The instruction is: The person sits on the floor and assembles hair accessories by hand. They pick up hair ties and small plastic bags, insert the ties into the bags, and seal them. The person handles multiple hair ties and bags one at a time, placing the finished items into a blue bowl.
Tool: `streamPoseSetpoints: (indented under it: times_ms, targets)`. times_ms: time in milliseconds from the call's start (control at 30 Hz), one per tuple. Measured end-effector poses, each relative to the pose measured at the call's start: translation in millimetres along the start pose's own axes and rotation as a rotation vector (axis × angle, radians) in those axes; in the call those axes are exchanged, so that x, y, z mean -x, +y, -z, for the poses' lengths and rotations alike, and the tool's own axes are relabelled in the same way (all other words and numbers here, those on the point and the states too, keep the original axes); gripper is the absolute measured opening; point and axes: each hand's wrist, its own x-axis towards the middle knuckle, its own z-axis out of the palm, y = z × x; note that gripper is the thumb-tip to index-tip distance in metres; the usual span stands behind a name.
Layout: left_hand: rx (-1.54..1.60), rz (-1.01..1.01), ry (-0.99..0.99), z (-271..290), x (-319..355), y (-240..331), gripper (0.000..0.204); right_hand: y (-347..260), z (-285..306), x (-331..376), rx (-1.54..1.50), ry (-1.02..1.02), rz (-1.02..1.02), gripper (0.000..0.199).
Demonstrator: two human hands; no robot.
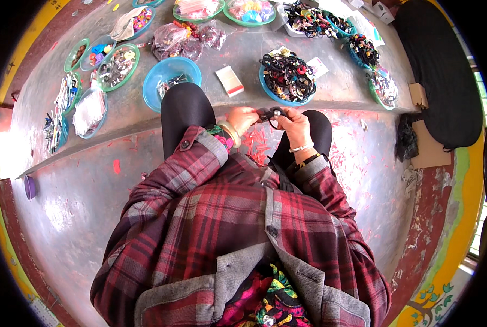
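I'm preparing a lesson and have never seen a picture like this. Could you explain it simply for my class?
There is no machine here: these are a person's own bare hands. The picture comes from a wide fisheye camera worn on the person's head, looking down, so straight edges bend toward the rim. The left hand and right hand come together, holding a small dark item; its details are too small to make out. On the grey surface ahead are a blue basin with small pieces inside, a white-and-red box, and a blue bowl heaped with mostly black bands. Farther left is a green tray of small items.
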Motion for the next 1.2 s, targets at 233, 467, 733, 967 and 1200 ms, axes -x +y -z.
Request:
streamPoseSetpoints:
  times_ms: [233, 467, 733, 967, 1200]
  targets:
    - [-0.069, -0.037, -0.067, 0.8, -6.4, -12.6, 0.016, 7.4, 0.0, -1.1, 0.198, 0.011, 0.030, 0.016]
    - [-0.232, -0.367, -0.025, 5.6, -19.4, -32.5, 0.020, 2.2, 3.8, -3.1, 0.327, -0.119, -0.077, 0.016]
    - [-0.024, 0.029, -0.240, -0.4, 5.8, 6.7, 0.028, -9.3, 6.9, -1.7, 0.276, -0.054, -0.207, 0.009]
    - [0.189, 0.203, -0.258, -6.2, 18.7, 25.6, 0.031, -2.2, 7.8, -2.5, 0.297, -0.089, -0.082, 0.012]
    - [0.112, 0.161, -0.231, -6.6, 19.2, 23.2, 0.028, 3.9, 15.4, -5.2, 0.522, -0.245, -0.134, 0.018]
